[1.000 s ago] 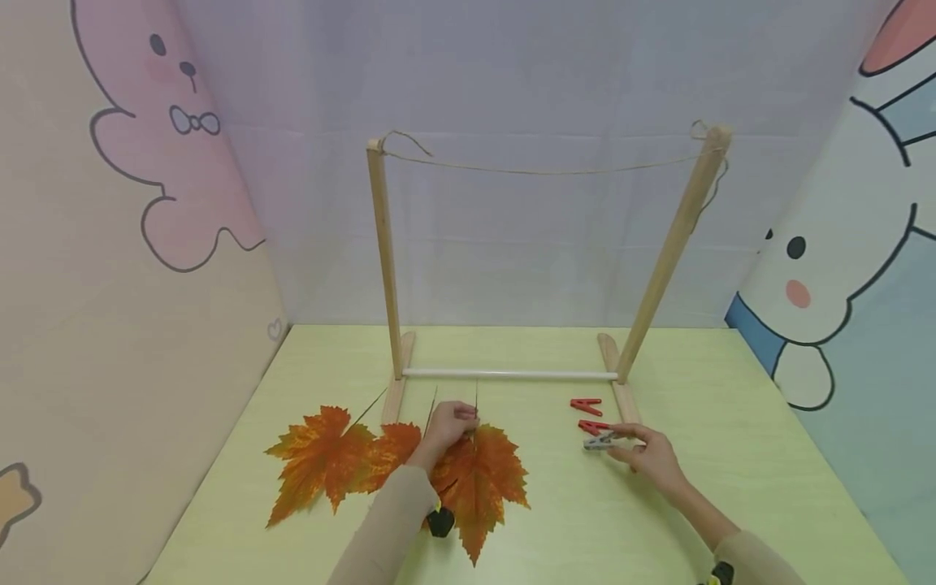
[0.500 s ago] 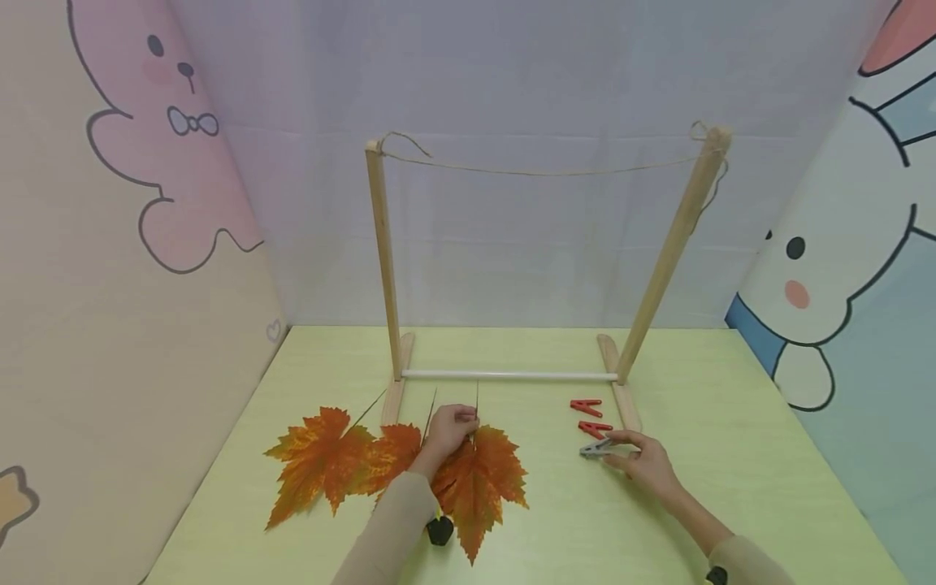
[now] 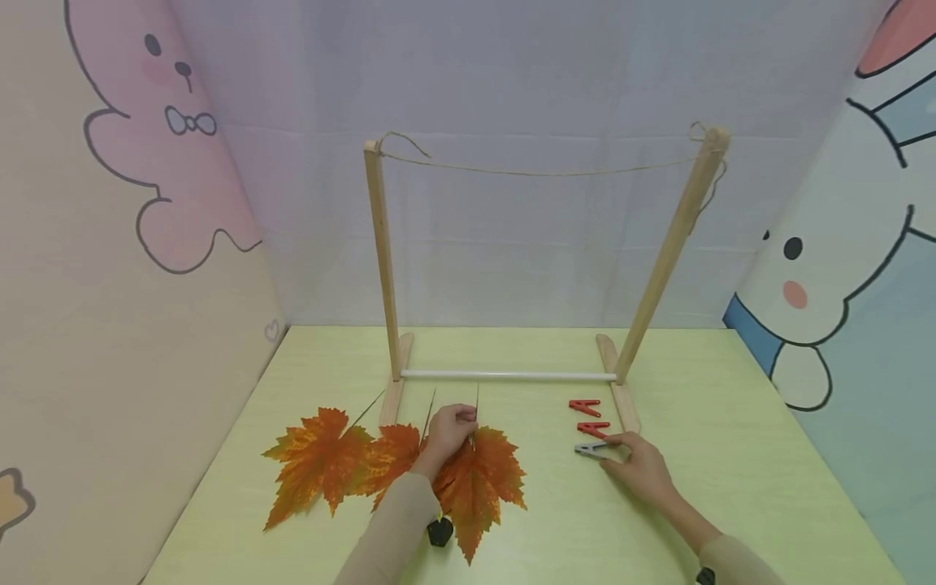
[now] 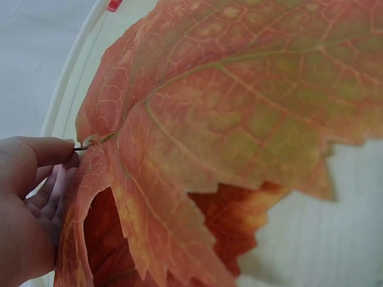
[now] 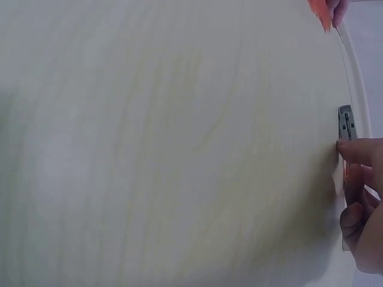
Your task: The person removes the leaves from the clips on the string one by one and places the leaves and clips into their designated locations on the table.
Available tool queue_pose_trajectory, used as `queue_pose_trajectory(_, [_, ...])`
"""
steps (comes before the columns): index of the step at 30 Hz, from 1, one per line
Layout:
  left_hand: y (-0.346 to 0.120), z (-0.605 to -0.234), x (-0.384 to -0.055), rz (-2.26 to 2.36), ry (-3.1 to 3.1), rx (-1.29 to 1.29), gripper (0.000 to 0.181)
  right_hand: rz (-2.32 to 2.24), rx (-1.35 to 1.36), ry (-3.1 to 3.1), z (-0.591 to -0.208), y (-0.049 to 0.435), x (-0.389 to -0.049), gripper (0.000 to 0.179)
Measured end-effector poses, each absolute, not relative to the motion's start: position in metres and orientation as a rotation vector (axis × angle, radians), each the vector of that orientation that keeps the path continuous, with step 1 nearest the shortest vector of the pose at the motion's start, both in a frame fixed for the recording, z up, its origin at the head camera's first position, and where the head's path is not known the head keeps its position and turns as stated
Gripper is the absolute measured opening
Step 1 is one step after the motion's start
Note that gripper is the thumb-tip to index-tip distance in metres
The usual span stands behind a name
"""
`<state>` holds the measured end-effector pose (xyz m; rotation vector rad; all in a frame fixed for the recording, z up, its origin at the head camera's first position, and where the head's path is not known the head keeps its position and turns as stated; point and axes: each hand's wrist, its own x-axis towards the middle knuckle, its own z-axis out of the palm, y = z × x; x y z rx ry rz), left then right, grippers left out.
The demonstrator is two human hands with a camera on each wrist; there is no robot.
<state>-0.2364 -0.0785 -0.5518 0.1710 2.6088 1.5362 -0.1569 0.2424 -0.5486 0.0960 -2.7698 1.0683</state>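
Just below the stand, my left hand [image 3: 446, 432] pinches the thin dark stem of an orange maple leaf [image 3: 484, 486]. The left wrist view shows thumb and finger meeting at the stem [image 4: 81, 147], close to the base of the veined leaf [image 4: 197, 113]. Further right, my right hand [image 3: 643, 470] grips a grey clothespin [image 3: 589, 448] between thumb and fingers. In the right wrist view the grey clothespin [image 5: 346, 122] sticks out past the fingertips, low over the table. Two red clothespins [image 3: 585, 407] lie just beyond it.
Two more maple leaves, one at far left [image 3: 322, 459] and one partly hidden by my left arm [image 3: 395, 455], lie on the pale yellow table [image 3: 556, 520]. Behind stands a wooden frame [image 3: 669, 252] with a white bottom rod [image 3: 512, 375] and a sagging string [image 3: 541, 174] between its posts.
My right hand has shifted slightly left and toward me with the grey clothespin, which now lies at a flatter angle. My left hand stays at the leaf's stem.
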Motion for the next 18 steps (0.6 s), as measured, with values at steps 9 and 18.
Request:
queue_pose_trajectory(9, [-0.0757,-0.5492,-0.2352,1.432,2.694,0.151,0.019,1.005,0.09,-2.816,-0.5438,0.2384,-0.1578,0.031])
queue_pose_trajectory(18, [-0.0703,-0.5529,-0.2404,1.38,2.756,0.096,0.02,0.971,0.072,-2.833,-0.5424,0.2371,-0.159,0.03])
